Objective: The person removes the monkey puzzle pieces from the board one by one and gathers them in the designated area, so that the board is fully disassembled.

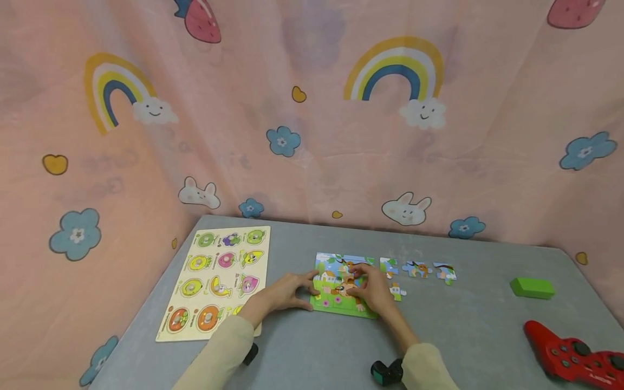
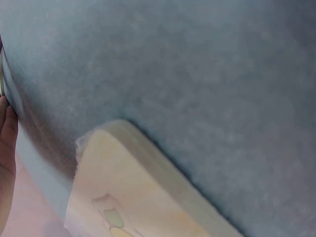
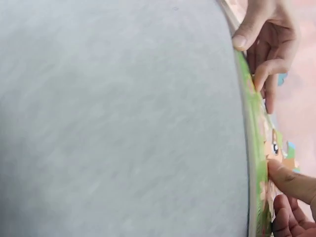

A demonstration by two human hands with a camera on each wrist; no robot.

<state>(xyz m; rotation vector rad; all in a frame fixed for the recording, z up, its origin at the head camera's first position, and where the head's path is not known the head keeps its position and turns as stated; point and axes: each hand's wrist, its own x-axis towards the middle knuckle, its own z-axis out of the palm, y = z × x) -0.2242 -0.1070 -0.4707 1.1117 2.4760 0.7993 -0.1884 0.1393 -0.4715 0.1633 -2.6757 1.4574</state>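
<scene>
A jigsaw puzzle board (image 1: 324, 307) with a bright cartoon animal scene lies flat on the grey table. My left hand (image 1: 287, 290) rests at its left edge, thumb along the near left corner and bent fingers touching the face. With thumb and index finger set apart, my right hand (image 1: 376, 292) pinches a puzzle piece (image 1: 349, 281) on the right part of the picture; the fingers partly hide it. In the right wrist view, the left hand (image 3: 272, 42) and right hand (image 3: 294, 190) both touch the board (image 3: 252, 118), seen edge-on.
Several loose pieces, among them a branch piece (image 1: 446, 273) and an animal piece (image 1: 416, 269), lie right of the board. A fruit board (image 1: 263, 254) stands left, its corner (image 2: 128, 173) near my left wrist. Farther right are a green block (image 1: 532, 288) and a red game controller (image 1: 570, 352).
</scene>
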